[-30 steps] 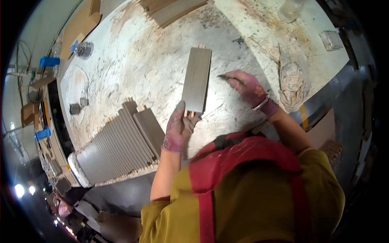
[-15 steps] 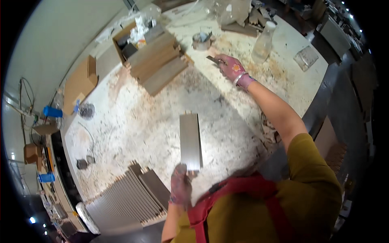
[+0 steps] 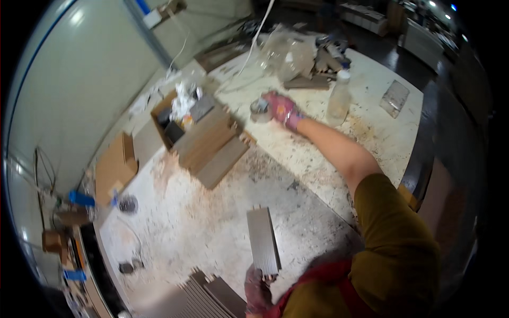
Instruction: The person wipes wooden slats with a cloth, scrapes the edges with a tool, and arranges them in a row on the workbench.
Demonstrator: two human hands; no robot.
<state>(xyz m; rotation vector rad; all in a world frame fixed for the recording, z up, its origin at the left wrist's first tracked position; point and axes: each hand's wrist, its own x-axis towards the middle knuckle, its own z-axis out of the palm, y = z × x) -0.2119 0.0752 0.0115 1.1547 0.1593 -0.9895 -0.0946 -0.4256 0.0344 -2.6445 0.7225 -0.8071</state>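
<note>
A narrow grey-brown board with small dowels at both ends lies tilted near the front of the table. My left hand, in a stained pink glove, is closed on its near end. Farther out, my pink-gloved right hand is at the small round tub, fingers curled at its right rim. Half a second ago a small flat scraper showed in those fingers; its blade is now hidden by the hand and tub. Something blue-grey sits in the tub's mouth.
Stacked boards lean by an open carton. More boards stand in a row at the near left. A clear bottle, a plastic-wrapped block and plastic bags occupy the far side. A folded cardboard piece lies left.
My right hand has moved left to the tub, and the scraper blade has gone out of sight. My left hand still holds the board. The whole view has shifted upward.
</note>
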